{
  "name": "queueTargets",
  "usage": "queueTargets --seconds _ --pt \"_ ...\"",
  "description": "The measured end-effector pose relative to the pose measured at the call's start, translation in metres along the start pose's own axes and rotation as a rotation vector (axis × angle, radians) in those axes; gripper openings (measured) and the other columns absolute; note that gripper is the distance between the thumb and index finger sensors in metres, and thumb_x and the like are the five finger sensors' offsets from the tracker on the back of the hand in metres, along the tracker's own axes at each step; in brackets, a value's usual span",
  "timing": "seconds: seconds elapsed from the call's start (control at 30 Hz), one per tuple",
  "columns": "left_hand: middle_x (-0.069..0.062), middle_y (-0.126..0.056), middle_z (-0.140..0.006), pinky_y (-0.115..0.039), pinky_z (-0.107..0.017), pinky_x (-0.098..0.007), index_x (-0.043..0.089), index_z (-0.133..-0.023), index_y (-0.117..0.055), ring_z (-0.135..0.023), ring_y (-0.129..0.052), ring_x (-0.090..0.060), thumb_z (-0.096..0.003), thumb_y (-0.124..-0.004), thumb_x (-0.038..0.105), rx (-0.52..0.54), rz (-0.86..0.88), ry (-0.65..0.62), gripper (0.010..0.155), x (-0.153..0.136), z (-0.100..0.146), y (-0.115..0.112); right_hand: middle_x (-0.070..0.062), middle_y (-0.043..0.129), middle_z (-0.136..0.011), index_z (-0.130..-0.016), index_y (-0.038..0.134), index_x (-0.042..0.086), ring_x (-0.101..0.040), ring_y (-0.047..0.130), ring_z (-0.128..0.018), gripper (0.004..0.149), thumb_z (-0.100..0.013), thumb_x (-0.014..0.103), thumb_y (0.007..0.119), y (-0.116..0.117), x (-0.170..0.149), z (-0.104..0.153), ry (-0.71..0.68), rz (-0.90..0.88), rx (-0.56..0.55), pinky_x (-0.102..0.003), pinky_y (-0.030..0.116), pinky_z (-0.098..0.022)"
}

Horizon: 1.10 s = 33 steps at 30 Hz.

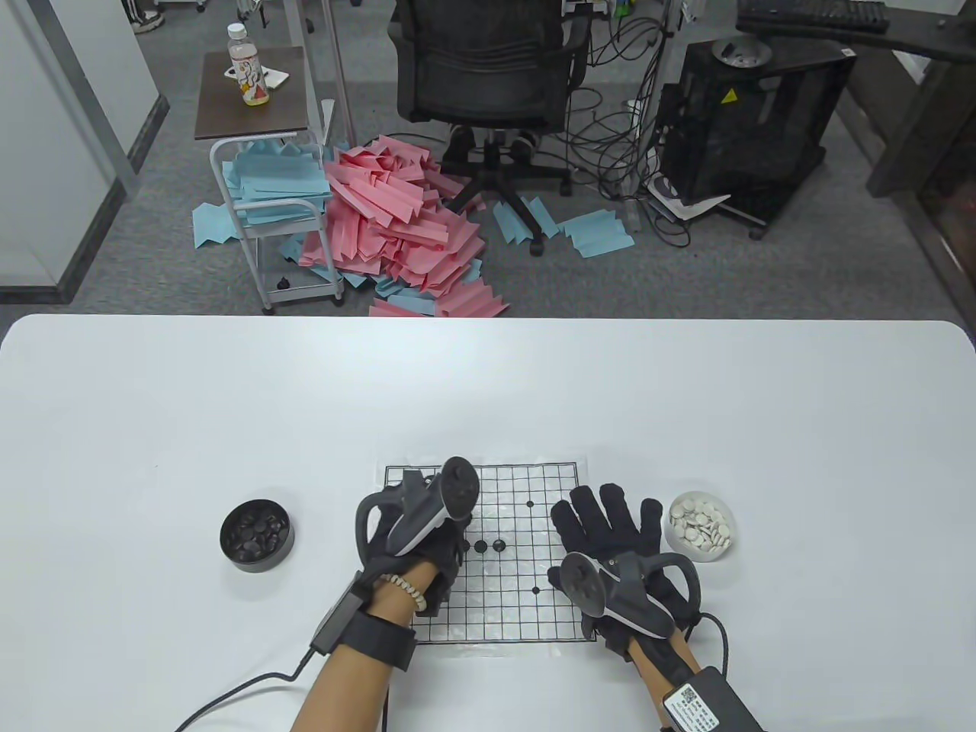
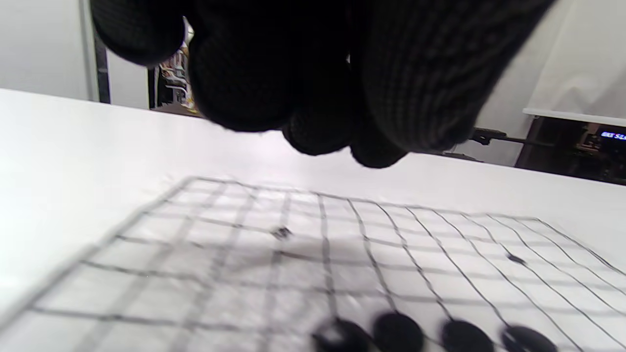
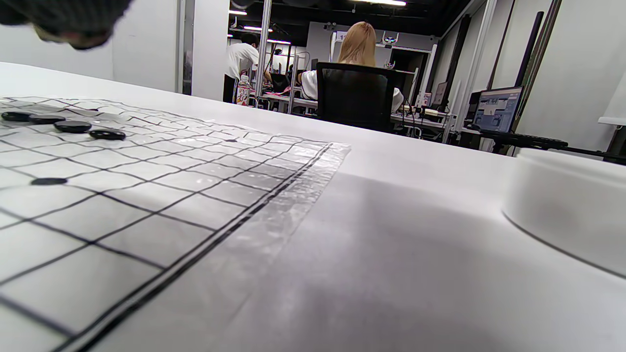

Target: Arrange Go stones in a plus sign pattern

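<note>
The left hand (image 1: 427, 526) hovered over the board's (image 1: 526, 610) nine o'clock side, its fingers (image 2: 313, 88) bunched together above the grid; whether they pinched a stone could not be told. A row of black stones (image 1: 481, 546) lay on the board just at the hand's three o'clock. The right hand (image 1: 610, 534) rested flat, fingers spread apart, on the board's three o'clock edge. The black bowl (image 1: 257, 534) sat at nine o'clock from the board, the white bowl (image 1: 700, 524) at three o'clock.
</note>
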<state>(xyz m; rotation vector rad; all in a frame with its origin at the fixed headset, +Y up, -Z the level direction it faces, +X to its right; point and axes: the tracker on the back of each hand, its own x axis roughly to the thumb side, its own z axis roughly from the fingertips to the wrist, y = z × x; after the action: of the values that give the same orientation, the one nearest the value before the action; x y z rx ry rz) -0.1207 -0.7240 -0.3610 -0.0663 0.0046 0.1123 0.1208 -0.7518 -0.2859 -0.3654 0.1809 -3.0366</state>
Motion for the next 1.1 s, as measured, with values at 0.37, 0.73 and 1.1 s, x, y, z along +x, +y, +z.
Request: queueTargets --seconds 0.37,0.73,1.1 --pt "0.002 -0.1 -0.082 -0.069 -0.06 -0.058 0.031 -0.08 -0.094 -0.059 -0.099 -0.025 -0.036 -0.093 0.036 -0.005 -0.047 0.296 0.044 -0.129 0.011 0.039 0.002 0.036 -0.12 -0.109 0.041 0.038 -0.038 0.036 -0.116 0.081 -0.039 0.062 0.075 0.0 0.002 -0.001 -0.002 0.012 0.008 -0.074 0.029 -0.075" --pt "-0.001 -0.095 -0.092 -0.067 -0.063 -0.059 0.03 -0.087 -0.089 -0.067 -0.097 -0.027 -0.0363 -0.093 0.037 -0.169 -0.092 0.487 0.052 -0.191 0.011 0.0 0.003 0.036 -0.12 -0.109 0.041 0.038 -0.038 0.035 -0.116 0.081 -0.04 0.062 0.075 0.0 0.004 -0.001 -0.002 0.016 0.013 -0.074 0.029 -0.075" --pt "0.001 -0.095 -0.09 -0.064 -0.064 -0.058 0.035 -0.088 -0.087 -0.06 -0.093 -0.025 -0.0344 -0.093 0.041 -0.214 -0.073 0.551 0.054 -0.199 0.003 -0.015 0.003 0.036 -0.12 -0.109 0.041 0.038 -0.038 0.036 -0.116 0.081 -0.04 0.062 0.075 -0.001 0.007 -0.001 -0.009 0.019 0.011 -0.074 0.029 -0.075"
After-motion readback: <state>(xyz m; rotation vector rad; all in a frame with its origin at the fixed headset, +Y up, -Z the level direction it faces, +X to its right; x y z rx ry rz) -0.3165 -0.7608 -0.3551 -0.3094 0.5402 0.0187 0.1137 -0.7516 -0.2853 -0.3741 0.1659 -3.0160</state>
